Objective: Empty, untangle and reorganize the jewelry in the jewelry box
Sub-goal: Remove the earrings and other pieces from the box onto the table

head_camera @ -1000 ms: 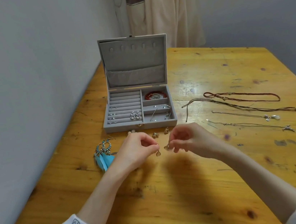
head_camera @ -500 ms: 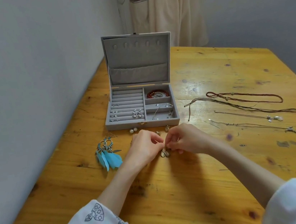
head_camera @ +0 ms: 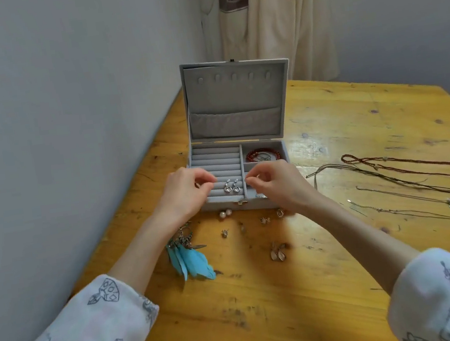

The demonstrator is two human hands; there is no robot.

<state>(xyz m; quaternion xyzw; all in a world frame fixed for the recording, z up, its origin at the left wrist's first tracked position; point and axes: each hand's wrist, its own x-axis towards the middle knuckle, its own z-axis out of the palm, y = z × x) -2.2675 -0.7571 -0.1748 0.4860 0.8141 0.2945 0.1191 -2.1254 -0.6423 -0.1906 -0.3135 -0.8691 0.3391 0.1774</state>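
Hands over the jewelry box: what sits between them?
Head view: a pair of silver drop earrings on the ring rolls lies between left hand and right hand.

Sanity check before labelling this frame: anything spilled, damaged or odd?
Nothing damaged or spilled. Loose earrings lie on the table in front of the jewelry box, and necklaces are laid out to its right, consistent with sorting. Both hands hover over the open box.
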